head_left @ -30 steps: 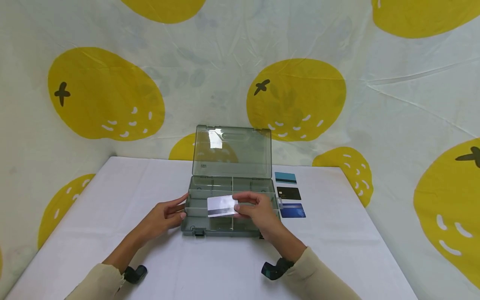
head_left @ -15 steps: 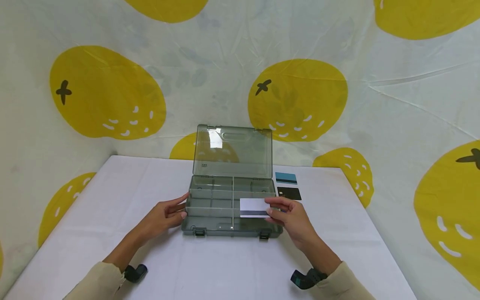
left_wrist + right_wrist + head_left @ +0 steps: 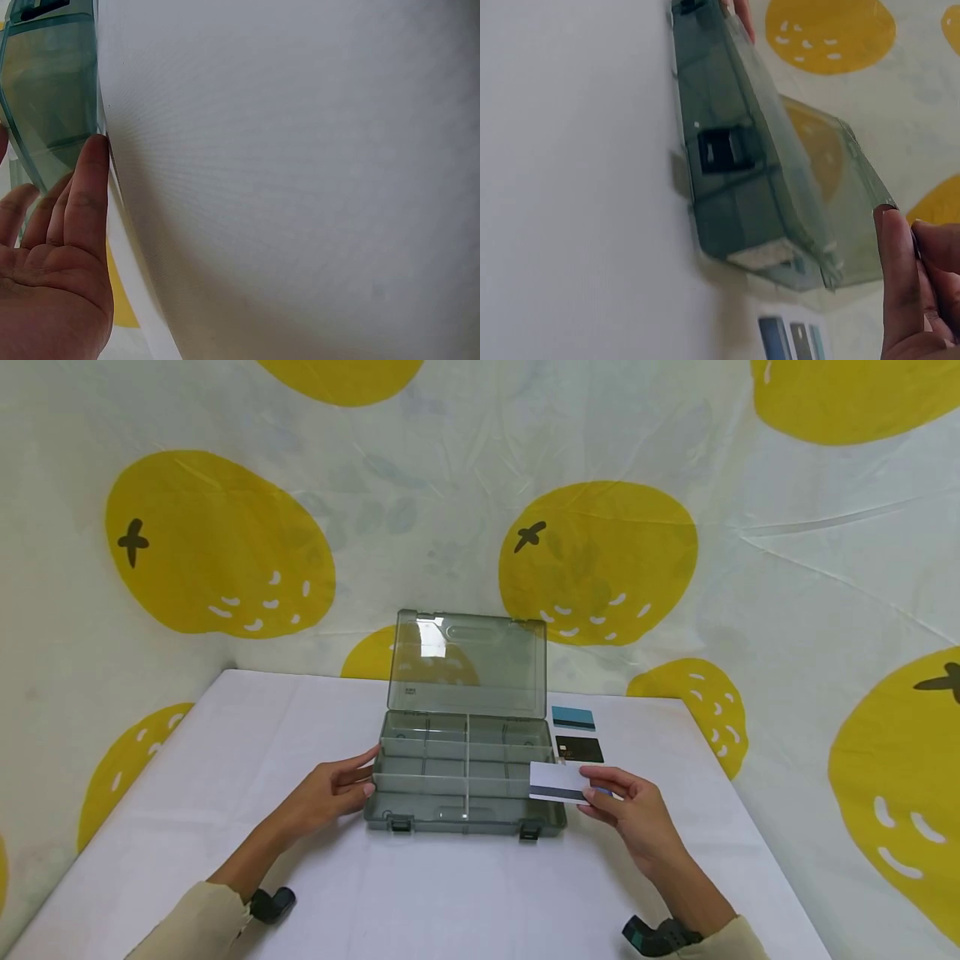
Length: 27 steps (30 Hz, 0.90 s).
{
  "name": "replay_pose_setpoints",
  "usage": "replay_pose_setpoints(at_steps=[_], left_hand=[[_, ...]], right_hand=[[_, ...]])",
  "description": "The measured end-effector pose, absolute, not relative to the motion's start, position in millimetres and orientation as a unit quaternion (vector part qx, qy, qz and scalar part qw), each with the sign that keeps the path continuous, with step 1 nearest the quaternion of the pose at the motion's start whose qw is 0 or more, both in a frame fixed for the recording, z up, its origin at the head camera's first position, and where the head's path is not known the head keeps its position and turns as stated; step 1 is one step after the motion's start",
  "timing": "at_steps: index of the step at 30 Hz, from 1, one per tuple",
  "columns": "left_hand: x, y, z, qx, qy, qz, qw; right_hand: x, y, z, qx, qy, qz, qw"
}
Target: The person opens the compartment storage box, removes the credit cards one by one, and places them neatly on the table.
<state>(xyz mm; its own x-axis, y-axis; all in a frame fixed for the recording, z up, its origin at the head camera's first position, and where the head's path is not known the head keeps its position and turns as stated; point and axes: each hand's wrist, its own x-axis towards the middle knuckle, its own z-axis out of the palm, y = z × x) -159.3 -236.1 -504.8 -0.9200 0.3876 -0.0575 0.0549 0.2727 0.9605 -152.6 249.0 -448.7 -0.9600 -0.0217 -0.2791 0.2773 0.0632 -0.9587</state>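
Note:
A white card (image 3: pixel 557 779) with a dark stripe is pinched between the thumb and fingers of my right hand (image 3: pixel 633 814). It is held above the right edge of a smoky, see-through compartment box (image 3: pixel 480 827), whose lid (image 3: pixel 502 672) stands raised at the back. My left hand (image 3: pixel 326 789) touches the box's left side, its fingers extended along the wall in the left wrist view. A dark blue card (image 3: pixel 774 339) lies right of the box; in the head view the white card and right hand hide most of it.
Beyond my right hand, a black card (image 3: pixel 580 748) and a light blue card (image 3: pixel 573 717) lie in a column on the white-covered table (image 3: pixel 285 718). Two dark latches, one a front latch (image 3: pixel 529 832), sit on the box. A fruit-patterned cloth (image 3: pixel 412 510) hangs behind.
My right hand has moved to the right with the white card, from over the box's middle to its right edge. The left hand has stayed at the box's side.

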Motion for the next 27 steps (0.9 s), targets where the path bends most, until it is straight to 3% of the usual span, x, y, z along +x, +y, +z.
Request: replay_pose_setpoints(at_steps=[27], left_hand=[[-155.4,-238.1,-502.0,0.13,0.785,0.587,0.15]], right_hand=[[-145.2,314.1,-480.7,0.188,0.763,-0.611,0.102]])
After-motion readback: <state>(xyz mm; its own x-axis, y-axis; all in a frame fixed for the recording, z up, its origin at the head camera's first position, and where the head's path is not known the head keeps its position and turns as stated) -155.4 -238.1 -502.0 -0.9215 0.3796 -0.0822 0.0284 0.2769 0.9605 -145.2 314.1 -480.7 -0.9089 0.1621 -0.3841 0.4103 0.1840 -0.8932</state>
